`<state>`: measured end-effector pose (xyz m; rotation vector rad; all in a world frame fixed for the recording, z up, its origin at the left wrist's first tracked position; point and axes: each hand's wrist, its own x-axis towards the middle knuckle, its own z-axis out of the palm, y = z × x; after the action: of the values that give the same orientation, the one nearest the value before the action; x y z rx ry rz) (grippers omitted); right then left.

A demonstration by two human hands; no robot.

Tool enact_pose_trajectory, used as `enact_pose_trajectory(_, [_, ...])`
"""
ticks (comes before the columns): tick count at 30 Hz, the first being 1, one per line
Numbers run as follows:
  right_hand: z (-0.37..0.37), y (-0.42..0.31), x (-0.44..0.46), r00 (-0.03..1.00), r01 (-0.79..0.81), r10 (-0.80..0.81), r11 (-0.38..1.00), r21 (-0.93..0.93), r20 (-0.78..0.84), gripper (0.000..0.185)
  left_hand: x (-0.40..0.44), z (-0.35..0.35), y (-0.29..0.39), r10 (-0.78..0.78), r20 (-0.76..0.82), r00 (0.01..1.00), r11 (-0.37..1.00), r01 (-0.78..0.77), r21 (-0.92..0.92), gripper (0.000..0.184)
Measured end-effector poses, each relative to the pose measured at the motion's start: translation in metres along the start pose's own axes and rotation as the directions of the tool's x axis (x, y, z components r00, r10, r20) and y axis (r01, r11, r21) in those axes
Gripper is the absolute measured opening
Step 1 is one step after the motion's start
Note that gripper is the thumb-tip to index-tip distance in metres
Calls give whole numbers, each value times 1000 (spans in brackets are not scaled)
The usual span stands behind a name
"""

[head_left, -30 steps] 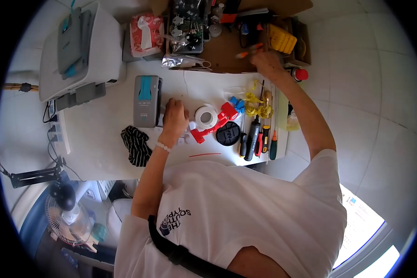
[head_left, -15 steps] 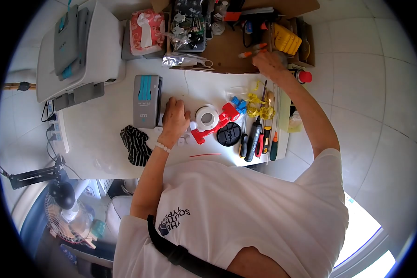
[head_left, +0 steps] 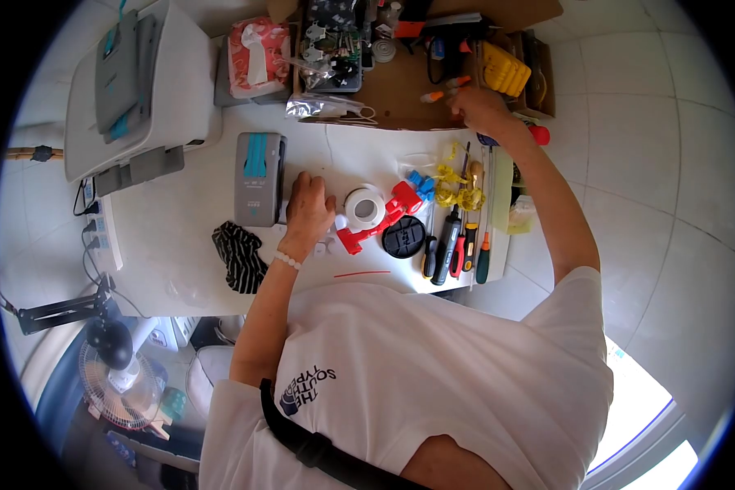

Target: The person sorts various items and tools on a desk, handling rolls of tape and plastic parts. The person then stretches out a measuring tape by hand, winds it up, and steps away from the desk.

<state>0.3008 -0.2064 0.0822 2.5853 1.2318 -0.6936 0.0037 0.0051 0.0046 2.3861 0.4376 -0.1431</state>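
Here are the 2 orange-tipped pieces (head_left: 432,96), lying in the cardboard box (head_left: 396,100), toward its near right corner. In comes the right hand (head_left: 479,109), over the box's near edge, fingertips right beside them! Is there a grip? I cannot tell: the fingers curl away from view, and contact with either piece is unclear. Just past that hand, a yellow case (head_left: 505,69) sits toward the box's right side.

Down on the tabletop (head_left: 196,204), the left hand (head_left: 309,204) rests palm down, fingers bent; whether they close on anything, I cannot tell. It's between a grey box with a teal band (head_left: 260,189) and a white reel (head_left: 349,209). Against the reel, a red plastic part (head_left: 402,198); near that, a black round cap (head_left: 403,237).

Over by the tabletop's right edge, screwdrivers (head_left: 447,249) line up, handles toward the near edge, a tangled yellow strap (head_left: 469,198) across their shafts. Striped cloth (head_left: 238,257) lies crumpled toward the near left, and a white printer (head_left: 180,90) fills the far left corner.
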Motion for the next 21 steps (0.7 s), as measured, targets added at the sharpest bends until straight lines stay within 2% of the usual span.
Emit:
enact_pose_trajectory(1, [-8,0,-4,1000,14,-13,998,63,-9,9,0,1,0,1,-5,1000,1000,-1,-4,21])
enact_pose_trajectory(5, [-16,5,-10,994,17,1,986,166,-113,13,1,0,0,-5,-3,1000,1000,5,9,21])
enact_pose_trajectory(7, [-20,6,-11,988,13,35,949,315,-148,15,1,2,-2,19,-22,1000,1000,-18,1,21])
enact_pose_trajectory(8, [-26,6,-12,988,13,36,949,315,-149,15,1,1,-1,20,-22,1000,1000,-20,2,21])
enact_pose_trajectory(10, [-37,6,-14,977,67,30,894,443,-209,17,1,0,0,22,-16,1000,1000,-22,-13,21])
enact_pose_trajectory(14, [-45,2,-10,959,119,20,878,464,-282,17,1,0,1,23,-17,1000,1000,-24,-8,21])
enact_pose_trajectory(16, [-47,-6,-9,962,117,32,848,517,-270,18,1,1,0,81,-104,991,996,-84,-26,20])
enact_pose_trajectory(17, [-46,-11,-9,962,118,32,847,518,-272,18,1,2,-1,82,-105,991,996,-85,-24,20])
enact_pose_trajectory(19, [-44,-20,-9,935,144,-46,956,256,-352,18,2,4,-2,70,-97,993,997,-72,-17,19])
enact_pose_trajectory(21, [-36,-23,-5,942,130,-54,969,212,-330,17,2,2,-2,40,-56,998,999,-41,-12,19])
